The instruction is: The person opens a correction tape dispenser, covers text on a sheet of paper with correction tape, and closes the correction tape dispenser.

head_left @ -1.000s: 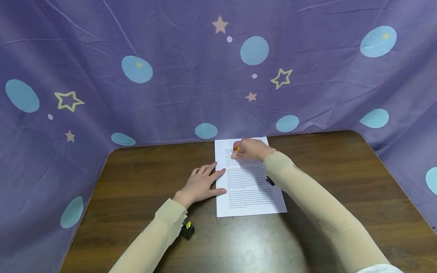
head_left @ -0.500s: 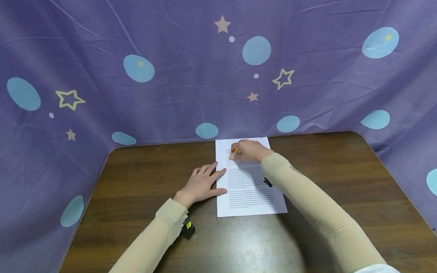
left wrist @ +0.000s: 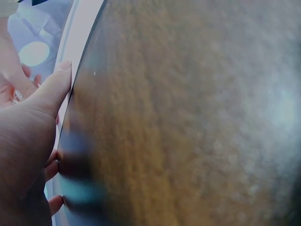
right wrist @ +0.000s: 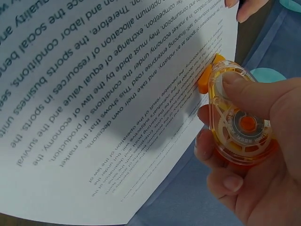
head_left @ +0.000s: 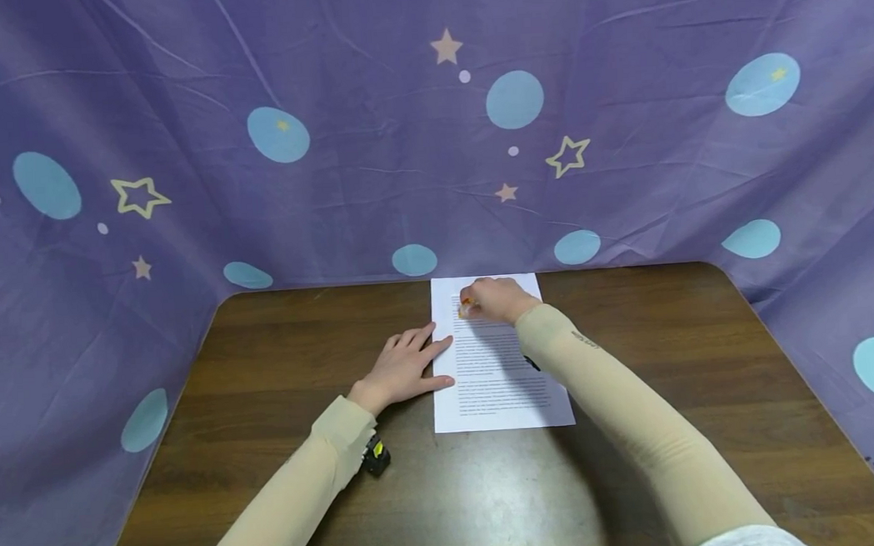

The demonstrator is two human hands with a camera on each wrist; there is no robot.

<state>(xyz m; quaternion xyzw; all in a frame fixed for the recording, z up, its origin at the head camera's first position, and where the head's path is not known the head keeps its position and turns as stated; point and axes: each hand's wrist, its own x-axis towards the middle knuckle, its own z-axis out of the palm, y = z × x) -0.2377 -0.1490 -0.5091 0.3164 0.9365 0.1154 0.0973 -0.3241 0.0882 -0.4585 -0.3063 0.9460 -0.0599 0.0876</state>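
A printed sheet of paper [head_left: 505, 402] lies flat against the table's far edge. My left hand [head_left: 398, 371] rests spread on its left margin, fingertips on the paper; the left wrist view shows the hand [left wrist: 28, 127] along the sheet's edge [left wrist: 82, 28]. In the right wrist view my right hand [right wrist: 268, 188] grips a clear and orange correction tape dispenser [right wrist: 240, 141], thumb on its side, its orange tip at the printed lines near the sheet's edge. From the head view, the right hand [head_left: 497, 299] is over the upper part of the page, partly covering the dispenser [head_left: 467, 307].
The brown wooden table [head_left: 298, 332] has a purple curtain [head_left: 354, 144] with stars and blue spots behind it and at both sides. A small black device [head_left: 376, 458] is at my left wrist.
My right hand has shifted slightly left over the upper lines with the dispenser still gripped. The left hand holds its place on the margin.
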